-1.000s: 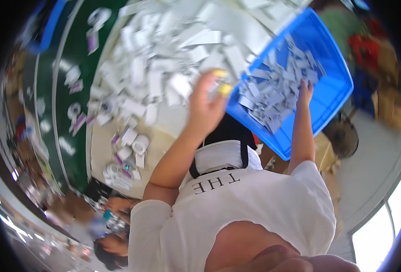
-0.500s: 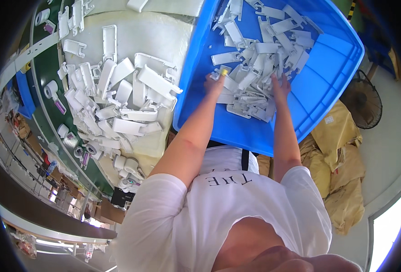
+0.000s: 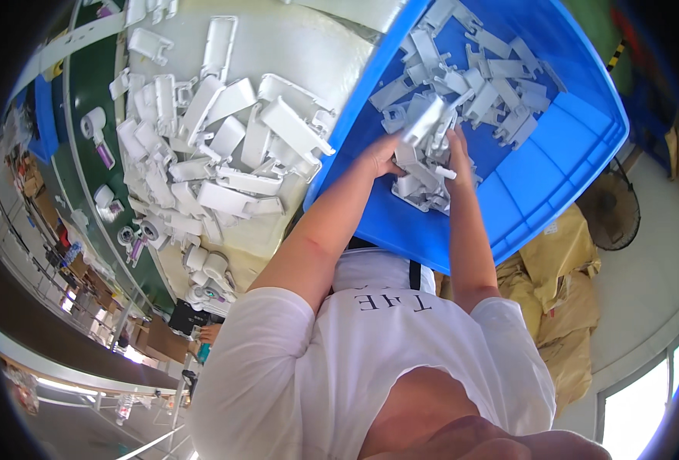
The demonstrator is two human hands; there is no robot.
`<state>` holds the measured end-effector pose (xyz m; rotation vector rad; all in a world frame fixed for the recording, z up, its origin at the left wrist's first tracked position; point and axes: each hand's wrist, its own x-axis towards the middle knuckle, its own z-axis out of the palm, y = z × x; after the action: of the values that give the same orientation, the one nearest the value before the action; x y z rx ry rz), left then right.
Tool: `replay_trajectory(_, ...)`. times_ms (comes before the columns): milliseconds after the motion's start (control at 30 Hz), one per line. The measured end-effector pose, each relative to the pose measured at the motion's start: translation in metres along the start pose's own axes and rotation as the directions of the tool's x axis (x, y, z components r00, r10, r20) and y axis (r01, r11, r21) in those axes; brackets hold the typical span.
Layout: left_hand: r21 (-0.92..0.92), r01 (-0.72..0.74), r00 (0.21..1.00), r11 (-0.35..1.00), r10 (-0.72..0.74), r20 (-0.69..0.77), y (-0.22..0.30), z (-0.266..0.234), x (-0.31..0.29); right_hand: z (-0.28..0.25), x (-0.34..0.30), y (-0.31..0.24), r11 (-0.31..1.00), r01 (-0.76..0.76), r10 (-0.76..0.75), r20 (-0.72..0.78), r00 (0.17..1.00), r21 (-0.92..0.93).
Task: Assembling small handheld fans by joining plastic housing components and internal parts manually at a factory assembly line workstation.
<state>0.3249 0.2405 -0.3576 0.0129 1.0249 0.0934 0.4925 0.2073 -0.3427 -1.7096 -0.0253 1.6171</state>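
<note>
Both my arms reach into a large blue plastic bin (image 3: 542, 165). Between my hands a bunch of white plastic housing parts (image 3: 424, 146) is gathered up, some tilted and raised above the others. My left hand (image 3: 385, 155) closes on the left side of the bunch. My right hand (image 3: 459, 157) presses against its right side, its fingers partly hidden by the parts. More white parts (image 3: 493, 88) lie loose on the bin floor beyond my hands.
Left of the bin, a padded table (image 3: 309, 57) carries a heap of white parts (image 3: 209, 153). Past it runs a green conveyor (image 3: 86, 192) bearing white-and-purple pieces (image 3: 98, 136). A black fan (image 3: 608, 203) and tan sacks (image 3: 562, 276) stand to the right.
My hands have come closer together and gathered a bunch of white parts, lifting some. The whole view has shifted, with the table heap now further right.
</note>
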Motion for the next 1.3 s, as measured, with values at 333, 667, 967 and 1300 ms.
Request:
replay_trajectory(333, -0.216, -0.487, 0.835, 0.846, 0.524, 0.169, 0.050, 0.073, -0.147, 0.057, -0.106, -0.105, 0.893, 0.445, -0.447, 0.228, 0.865, 0.066)
replay_trajectory(667, -0.371, -0.793, 0.561, 0.483, 0.817, -0.136, 0.100, 0.023, -0.273, 0.252, -0.140, -0.179, 0.841, 0.529, -0.302, 0.712, 0.634, -0.115)
replay_trajectory(967, -0.345, -0.815, 0.578, 0.465, 0.702, -0.417, 0.063, -0.036, -0.353, 0.333, -0.115, -0.134, 0.250, 0.909, -0.554, 0.721, 0.417, -0.333)
replay_trajectory(1300, -0.242, -0.941, 0.332, 0.236, 0.781, -0.529, -0.154, -0.189, -0.423, 0.467, -0.294, 0.062, -0.151, 0.982, -0.251, 0.956, -0.149, 0.113)
